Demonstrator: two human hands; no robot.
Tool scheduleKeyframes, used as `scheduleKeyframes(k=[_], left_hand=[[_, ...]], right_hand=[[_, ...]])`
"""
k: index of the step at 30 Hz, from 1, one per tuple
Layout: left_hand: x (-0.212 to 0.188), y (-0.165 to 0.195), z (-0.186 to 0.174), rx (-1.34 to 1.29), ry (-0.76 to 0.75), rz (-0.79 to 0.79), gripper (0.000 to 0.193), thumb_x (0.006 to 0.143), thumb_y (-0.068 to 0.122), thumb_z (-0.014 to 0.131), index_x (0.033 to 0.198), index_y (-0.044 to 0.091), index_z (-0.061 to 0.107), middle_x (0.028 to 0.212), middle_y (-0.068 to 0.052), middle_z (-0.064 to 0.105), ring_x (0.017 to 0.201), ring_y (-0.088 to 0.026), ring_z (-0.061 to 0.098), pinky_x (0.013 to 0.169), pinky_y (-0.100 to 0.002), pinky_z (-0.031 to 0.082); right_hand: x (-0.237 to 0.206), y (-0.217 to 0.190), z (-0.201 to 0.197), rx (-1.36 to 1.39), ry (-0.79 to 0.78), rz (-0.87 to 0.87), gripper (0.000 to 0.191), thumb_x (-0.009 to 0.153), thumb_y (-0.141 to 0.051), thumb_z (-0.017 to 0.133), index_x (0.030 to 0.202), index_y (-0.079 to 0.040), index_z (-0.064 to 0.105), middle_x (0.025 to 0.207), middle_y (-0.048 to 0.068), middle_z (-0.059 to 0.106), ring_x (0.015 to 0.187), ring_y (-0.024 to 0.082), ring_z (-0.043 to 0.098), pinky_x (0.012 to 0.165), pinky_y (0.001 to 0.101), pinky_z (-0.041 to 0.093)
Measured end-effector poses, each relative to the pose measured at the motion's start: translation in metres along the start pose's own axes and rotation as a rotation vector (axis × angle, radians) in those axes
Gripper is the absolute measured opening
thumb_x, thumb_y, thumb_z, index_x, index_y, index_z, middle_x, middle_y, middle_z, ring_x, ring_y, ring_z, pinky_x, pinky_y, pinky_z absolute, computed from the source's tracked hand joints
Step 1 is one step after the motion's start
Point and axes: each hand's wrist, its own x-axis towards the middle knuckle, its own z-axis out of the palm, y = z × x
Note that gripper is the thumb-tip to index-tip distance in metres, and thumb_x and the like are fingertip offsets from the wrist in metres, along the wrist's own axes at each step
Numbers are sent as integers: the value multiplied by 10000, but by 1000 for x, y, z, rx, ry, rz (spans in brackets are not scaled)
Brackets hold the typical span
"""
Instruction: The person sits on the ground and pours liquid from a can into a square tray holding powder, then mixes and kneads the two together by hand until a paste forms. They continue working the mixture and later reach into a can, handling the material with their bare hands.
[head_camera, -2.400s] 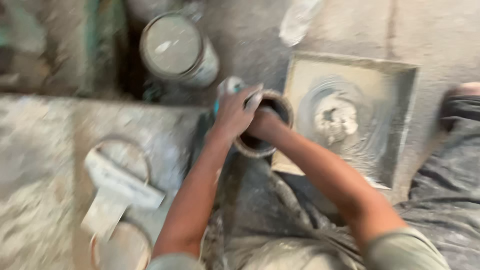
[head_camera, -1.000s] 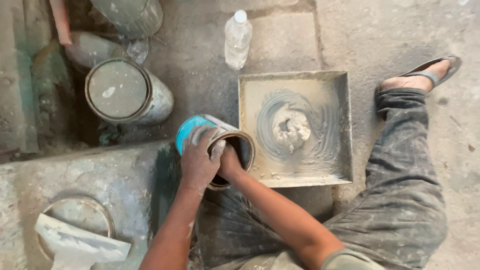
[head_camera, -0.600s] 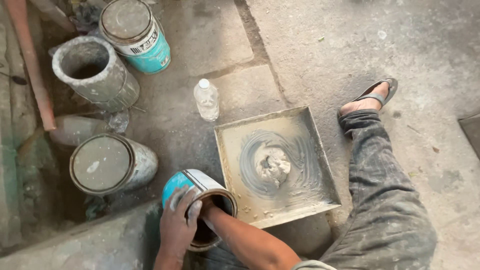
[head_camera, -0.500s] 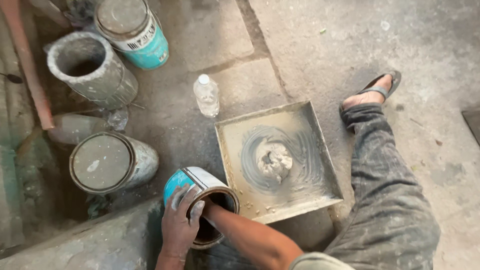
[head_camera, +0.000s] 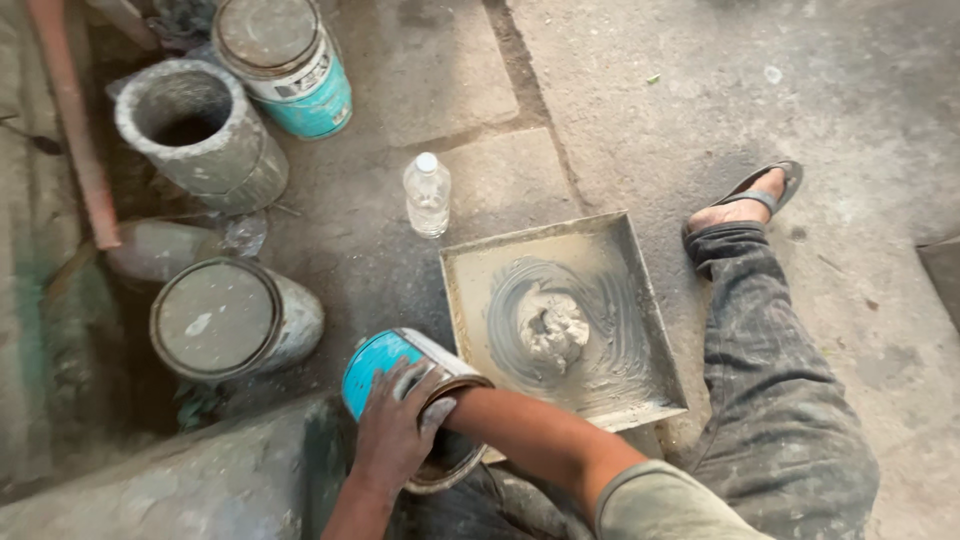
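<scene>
Centrally, right of middle, the square grey metal tray (head_camera: 650, 330) holds a lump of grey putty (head_camera: 551, 330). Lower centre, the tilted turquoise tin can (head_camera: 385, 362) touches its corner. Left hand (head_camera: 393, 440) clamps the rim; right hand is hidden inside, grip indeterminate.

So the tilted teal metal can (head_camera: 400, 375) sits just left of the square grey mixing tray (head_camera: 640, 300), with a lump of putty (head_camera: 552, 328) in the tray's middle. Clear plastic bottle (head_camera: 427, 195) stands behind the tray; lidded grey bucket (head_camera: 230, 320) left of the can.
</scene>
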Motion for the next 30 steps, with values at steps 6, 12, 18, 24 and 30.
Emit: scheduleKeyframes(k=[6, 12, 18, 24, 30], left_hand=[[7, 4, 2, 19, 3, 48, 382, 869, 364, 713, 1204, 180, 735, 1279, -93, 670, 1300, -375, 524, 1120, -596, 327], [10, 3, 9, 23, 151, -22, 336, 907, 361, 686, 1156, 140, 736, 1271, -110, 684, 1275, -375, 554, 1080, -577, 392], [15, 12, 14, 0, 259, -64, 325, 931, 346, 678, 1146, 116, 759, 1203, -158, 689, 1158, -443, 570, 968, -551, 437], [14, 18, 9, 7, 332, -56, 269, 933, 314, 680, 1119, 137, 761, 1170, -112, 719, 1152, -421, 602, 968, -545, 440], [6, 12, 5, -98, 292, -87, 270, 914, 309, 706, 1124, 144, 749, 1133, -105, 708, 1127, -379, 622, 981, -532, 456]], right_hand=[[-5, -4, -3, 18, -1, -30, 452, 1038, -379, 438, 1431, -159, 474, 1466, 108, 455, 1398, 266, 394, 1177, 429, 280], [-36, 7, -18, 84, 58, -131, 429, 1040, -368, 439, 1400, -141, 492, 1423, 105, 484, 1370, 254, 422, 1165, 415, 311], [-28, 28, -42, 379, 330, 113, 408, 1043, -357, 440, 1369, -123, 510, 1380, 102, 513, 1342, 241, 450, 1153, 401, 341], [11, 5, -47, 731, 334, 57, 389, 1045, -346, 441, 1339, -105, 528, 1337, 99, 543, 1314, 229, 479, 1140, 387, 372], [21, -2, -34, 1441, 334, -64, 374, 1048, -335, 443, 1308, -88, 546, 1294, 96, 572, 1286, 216, 507, 1128, 373, 402]])
